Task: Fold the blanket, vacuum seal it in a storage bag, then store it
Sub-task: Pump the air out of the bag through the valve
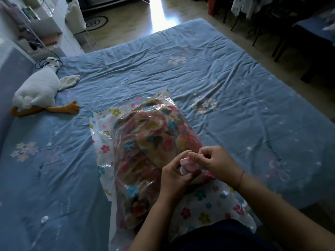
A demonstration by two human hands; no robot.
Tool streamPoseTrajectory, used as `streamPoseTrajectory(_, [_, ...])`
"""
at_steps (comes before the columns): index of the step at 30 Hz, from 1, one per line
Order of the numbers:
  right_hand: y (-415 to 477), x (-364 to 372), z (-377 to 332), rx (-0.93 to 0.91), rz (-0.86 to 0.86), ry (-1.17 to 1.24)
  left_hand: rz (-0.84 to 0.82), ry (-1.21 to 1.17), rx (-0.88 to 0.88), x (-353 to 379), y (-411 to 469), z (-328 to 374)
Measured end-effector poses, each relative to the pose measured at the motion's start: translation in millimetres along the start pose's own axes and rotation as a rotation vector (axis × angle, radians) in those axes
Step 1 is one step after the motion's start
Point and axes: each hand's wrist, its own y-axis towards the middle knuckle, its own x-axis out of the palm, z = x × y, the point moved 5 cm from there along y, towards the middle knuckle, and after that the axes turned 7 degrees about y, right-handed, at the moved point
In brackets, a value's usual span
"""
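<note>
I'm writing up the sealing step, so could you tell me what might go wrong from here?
The left hand and right hand both work the pink valve cap; fumbled, it may seat badly and leak. The storage bag still looks puffy around the blanket. A small white disc lies loose and could be lost.

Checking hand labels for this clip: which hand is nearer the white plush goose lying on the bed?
Left. The left hand is on the goose's side of the pink valve; the right hand is beyond it, farther away.
</note>
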Motion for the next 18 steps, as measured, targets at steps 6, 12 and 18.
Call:
streamPoseTrajectory(6, [-14,-25,-98,-0.322,0.003,0.363,0.002,0.024,-0.02,-2,5,0])
streamPoseTrajectory(12, [1,-8,-33,-0.106,0.006,0.163,0.01,0.026,-0.001,0,6,-2])
streamPoseTrajectory(18, [-5,-13,-60,-0.192,0.003,0.19,-0.008,0.052,0.011,-3,7,0])
